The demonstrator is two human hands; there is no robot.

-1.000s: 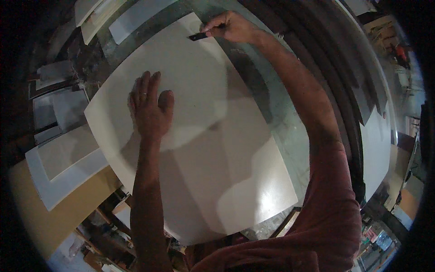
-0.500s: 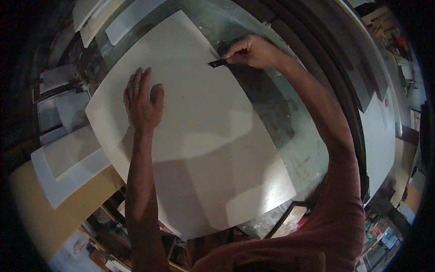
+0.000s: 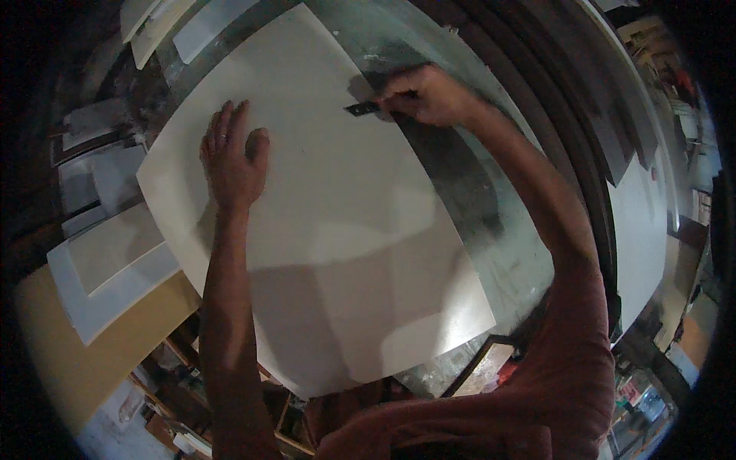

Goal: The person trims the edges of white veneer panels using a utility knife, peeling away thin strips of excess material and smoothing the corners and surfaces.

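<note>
Right hand [image 3: 425,96] now sits nearer along the right edge of the cream board [image 3: 322,230] than a second ago, pinching a small dark blade [image 3: 362,109] at that edge. Left hand [image 3: 232,157] lies flat, fingers together, pressing the board's left part. Board rests on grey worktable [image 3: 498,230]; smaller white panels [image 3: 107,268] stacked at left.

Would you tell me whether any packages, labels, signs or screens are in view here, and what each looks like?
None that can be told for sure.
The big cream sheet under the left hand is plain and unprinted.
The small dark blade in the right hand shows no label.
Pale boards stacked at the left are blank.
Small bright items at the lower right rim are too blurred to tell.
</note>
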